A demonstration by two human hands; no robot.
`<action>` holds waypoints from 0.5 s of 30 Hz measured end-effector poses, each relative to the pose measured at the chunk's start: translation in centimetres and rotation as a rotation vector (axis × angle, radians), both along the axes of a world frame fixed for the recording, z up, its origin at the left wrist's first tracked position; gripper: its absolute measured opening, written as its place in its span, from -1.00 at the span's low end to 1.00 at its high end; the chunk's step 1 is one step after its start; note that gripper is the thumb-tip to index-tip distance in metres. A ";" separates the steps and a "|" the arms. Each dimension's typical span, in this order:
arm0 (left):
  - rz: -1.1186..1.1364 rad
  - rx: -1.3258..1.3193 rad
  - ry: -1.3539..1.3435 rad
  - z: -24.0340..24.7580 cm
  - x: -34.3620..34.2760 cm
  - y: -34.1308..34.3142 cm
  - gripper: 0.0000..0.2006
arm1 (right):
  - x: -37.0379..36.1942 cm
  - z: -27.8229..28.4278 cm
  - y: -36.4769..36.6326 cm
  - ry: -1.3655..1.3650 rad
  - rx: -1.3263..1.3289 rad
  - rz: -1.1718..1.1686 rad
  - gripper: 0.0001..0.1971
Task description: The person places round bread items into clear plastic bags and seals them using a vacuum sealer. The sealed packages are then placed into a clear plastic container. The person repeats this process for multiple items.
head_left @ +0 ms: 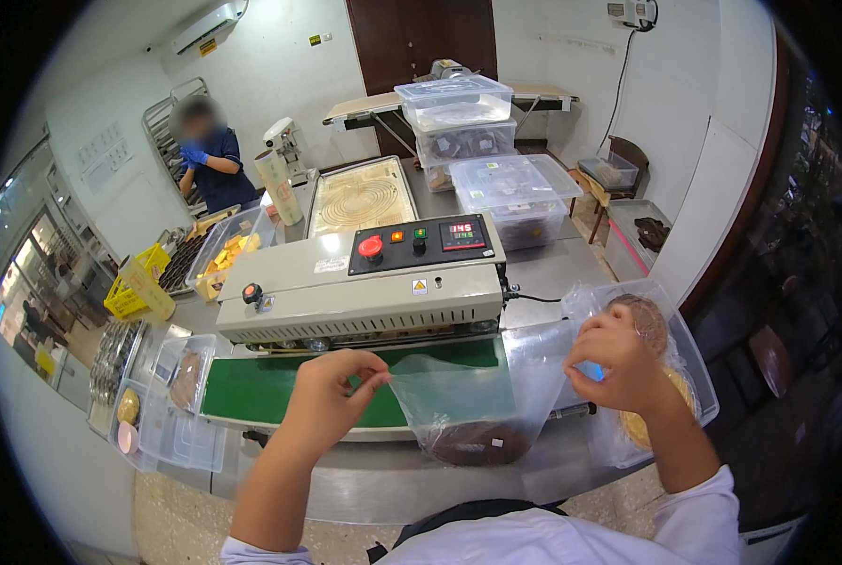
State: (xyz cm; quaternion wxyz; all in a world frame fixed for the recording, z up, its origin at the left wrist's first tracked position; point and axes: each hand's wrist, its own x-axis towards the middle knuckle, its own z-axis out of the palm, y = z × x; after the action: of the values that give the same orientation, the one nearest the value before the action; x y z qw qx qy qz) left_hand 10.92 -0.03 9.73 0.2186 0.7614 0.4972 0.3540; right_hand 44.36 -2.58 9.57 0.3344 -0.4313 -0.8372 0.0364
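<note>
A clear plastic bag (pixel 463 405) hangs in front of the band sealer (pixel 346 282), with its mouth spread wide. My left hand (pixel 336 391) pinches its upper left corner. At the other top corner, my right hand (pixel 614 358) is closed with fingertips together on the film. Low in the bag rests a flat brown round (pixel 473 443) with a small white label, near the table's front edge. Behind the bag runs the sealer's green belt (pixel 280 386). Under my right hand is a clear bin (pixel 708 386) with bagged brown and yellow rounds.
Clear boxes (pixel 190 441) with rounds sit left of the belt. Farther back are a bin of yellow pieces (pixel 237 245), a yellow crate (pixel 120 299), a tray (pixel 363 198) and stacked lidded boxes (pixel 510 184). A co-worker in blue gloves (pixel 195 153) stands at the far left.
</note>
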 end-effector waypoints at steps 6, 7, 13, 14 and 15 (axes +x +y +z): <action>0.059 -0.378 -0.235 -7.2 -0.7 -1.6 -0.68 | -1.4 -9.1 -2.6 0.567 -0.390 -0.185 -0.55; 0.100 -0.509 -0.032 -8.6 -0.3 -2.1 -0.63 | -1.5 -10.4 -3.0 0.515 -0.497 -0.198 -0.58; 0.050 -0.298 -0.187 -12.5 1.2 -0.6 -0.84 | -1.5 -14.0 -2.3 0.639 -0.578 -0.173 -0.82; 0.051 -0.289 -0.312 -12.6 1.2 -0.5 -0.92 | -1.5 -14.0 -2.2 0.725 -0.574 -0.182 -0.86; 0.072 -0.290 -0.326 -12.6 1.2 -0.2 -0.92 | -1.6 -14.0 -2.2 0.794 -0.592 -0.188 -0.87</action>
State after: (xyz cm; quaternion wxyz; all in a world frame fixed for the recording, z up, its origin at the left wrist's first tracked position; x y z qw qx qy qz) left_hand 12.08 -0.27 -2.90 0.3905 0.6363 0.5278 0.4049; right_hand 42.75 -4.80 -4.41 0.4922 -0.5341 -0.5567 0.4031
